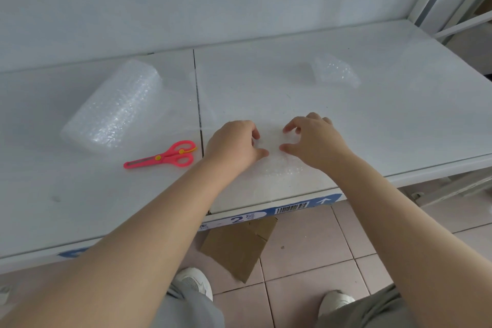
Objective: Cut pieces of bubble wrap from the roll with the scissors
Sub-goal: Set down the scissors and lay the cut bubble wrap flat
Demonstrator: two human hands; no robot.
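Both hands are down on a cut piece of bubble wrap (282, 165) near the front edge of the table (372, 120). Your left hand (234, 142) and right hand (312, 141) have curled fingers, tips on the film; pinching or just pressing, I can't tell. The bubble wrap roll (111, 109) lies well to your left, the pink scissors (162, 157) nearer, blades closed. This stuff looks featherlight, floppy and slick: pinch a free edge gently and hold it taut.
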